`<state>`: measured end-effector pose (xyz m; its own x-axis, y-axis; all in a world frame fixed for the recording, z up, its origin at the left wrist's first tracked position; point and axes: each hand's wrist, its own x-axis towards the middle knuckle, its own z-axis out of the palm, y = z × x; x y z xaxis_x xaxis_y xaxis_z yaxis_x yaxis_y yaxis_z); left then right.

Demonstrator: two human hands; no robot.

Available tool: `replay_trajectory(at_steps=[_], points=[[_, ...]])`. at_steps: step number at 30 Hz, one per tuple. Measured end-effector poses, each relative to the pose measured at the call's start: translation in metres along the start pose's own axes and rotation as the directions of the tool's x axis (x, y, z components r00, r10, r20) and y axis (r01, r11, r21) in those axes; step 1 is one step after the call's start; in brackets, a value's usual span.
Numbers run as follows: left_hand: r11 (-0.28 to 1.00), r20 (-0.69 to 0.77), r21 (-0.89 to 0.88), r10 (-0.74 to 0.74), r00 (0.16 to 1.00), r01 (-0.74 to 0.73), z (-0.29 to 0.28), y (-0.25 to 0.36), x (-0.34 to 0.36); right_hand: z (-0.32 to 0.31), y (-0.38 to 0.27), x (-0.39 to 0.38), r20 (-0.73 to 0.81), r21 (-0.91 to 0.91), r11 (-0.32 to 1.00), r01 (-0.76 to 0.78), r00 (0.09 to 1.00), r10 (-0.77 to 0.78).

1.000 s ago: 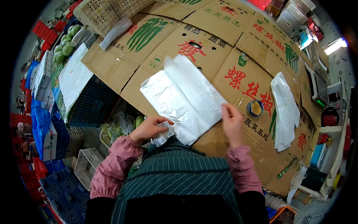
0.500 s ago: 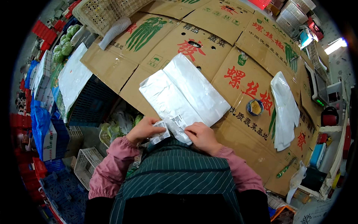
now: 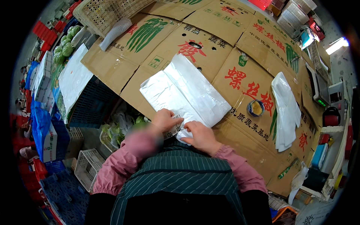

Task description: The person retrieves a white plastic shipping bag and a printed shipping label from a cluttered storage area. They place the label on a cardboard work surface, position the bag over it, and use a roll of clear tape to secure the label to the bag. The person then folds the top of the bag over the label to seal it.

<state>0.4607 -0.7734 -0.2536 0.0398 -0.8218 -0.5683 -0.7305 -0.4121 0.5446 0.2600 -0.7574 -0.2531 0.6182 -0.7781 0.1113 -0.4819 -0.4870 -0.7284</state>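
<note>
A stack of flat white plastic bags (image 3: 187, 90) lies on the cardboard-covered table in front of me, its near end bunched up at my waist. My left hand (image 3: 164, 120) is closed, its thumb reaching over the near edge of the stack. Below its fingers shows part of a printed white label strip (image 3: 173, 131), mostly covered by the hand. On the right, my right hand (image 3: 202, 137) pinches the gathered bag end, thumb and fingers bent around the plastic. Both hands are close together, just above my dark green striped apron (image 3: 183, 165).
A roll of tape (image 3: 256, 108) and folded white bags (image 3: 285, 112) lie on the right of the cardboard (image 3: 236, 48). A green-handled knife-like tool (image 3: 288, 168) is nearer. A scale (image 3: 318, 86) stands far right. Crates (image 3: 88, 168) and leafy vegetables (image 3: 116, 133) are at left.
My left hand has moved right and slightly up onto the near edge of the bags, carrying the label strip. My right hand has shifted slightly on the bag end.
</note>
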Motion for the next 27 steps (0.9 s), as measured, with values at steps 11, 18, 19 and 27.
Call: replay_trajectory(at_steps=[11,18,19,27], points=[[0.764,0.312,-0.632,0.100,0.945,0.128,-0.042,-0.057,-0.044,-0.004,0.019,-0.006,-0.054,0.328,0.938,-0.115,0.989,0.140],[0.840,0.130,-0.539,0.163,0.978,-0.068,-0.013,-0.020,-0.021,-0.075,0.015,0.010,-0.496,0.222,0.959,-0.175,0.827,0.266],[0.865,0.098,-0.497,0.137,0.986,-0.071,-0.003,-0.020,-0.009,-0.066,0.003,0.009,-0.432,0.241,0.964,-0.117,0.876,0.214],[0.974,0.085,-0.218,0.085,0.993,-0.064,-0.004,-0.025,-0.018,0.015,0.000,-0.003,-0.006,-0.079,0.997,-0.002,1.000,0.001]])
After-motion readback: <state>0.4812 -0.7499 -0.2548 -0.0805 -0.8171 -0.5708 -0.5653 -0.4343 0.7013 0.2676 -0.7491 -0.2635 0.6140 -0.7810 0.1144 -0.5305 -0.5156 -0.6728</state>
